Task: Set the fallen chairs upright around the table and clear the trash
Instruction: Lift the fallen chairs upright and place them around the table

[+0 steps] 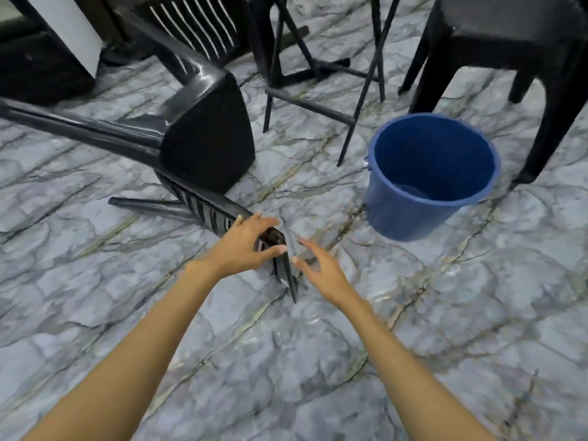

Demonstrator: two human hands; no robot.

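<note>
Your left hand (246,241) grips the fallen chair (206,148) by the top edge of its backrest, apparently with thumb and fingers curled round it. Your right hand (321,272) hovers just beside, fingers spread. A blue bucket (407,218) stands upright nearby.

You are in a plain indoor seating area, perhaps a small eatery or a home dining corner: a marble-patterned floor (413,313), a fallen black plastic chair (206,144), an upright chair (509,23), thin metal table legs (368,79) and a blue bucket (397,214) show it.
</note>
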